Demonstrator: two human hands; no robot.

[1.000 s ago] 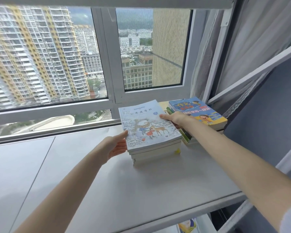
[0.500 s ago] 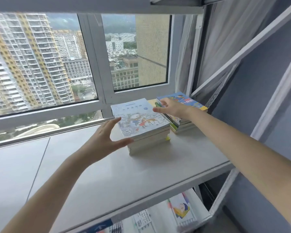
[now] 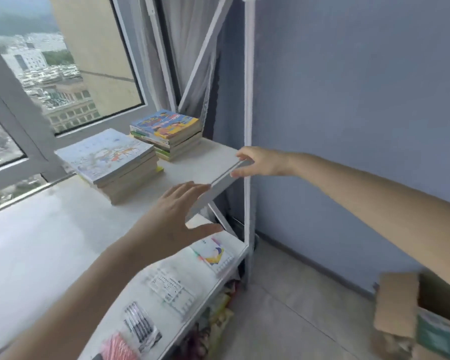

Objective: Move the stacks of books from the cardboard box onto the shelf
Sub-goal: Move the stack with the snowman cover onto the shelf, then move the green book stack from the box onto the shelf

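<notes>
Two stacks of books rest on the white shelf board [image 3: 44, 229] by the window. The nearer stack [image 3: 112, 162] has a pale illustrated cover; the far stack [image 3: 166, 131] has a bright blue and yellow cover. My left hand [image 3: 174, 219] hovers over the board's front edge, fingers spread, holding nothing. My right hand [image 3: 260, 162] is out at the board's right corner, fingers apart, empty. The cardboard box [image 3: 411, 315] shows at the lower right, with a green book [image 3: 437, 336] inside it, partly behind my right forearm.
A lower shelf [image 3: 234, 258] holds a colourful booklet [image 3: 213, 253], a printed sheet [image 3: 172, 287] and packs of pens [image 3: 138, 326]. White frame posts [image 3: 247, 126] rise at the shelf's right end. A blue wall and grey floor lie to the right.
Both hands have let go of the pale-covered stack and pulled back towards the shelf's front edge. My view has swung right and down, which brings the cardboard box into sight.
</notes>
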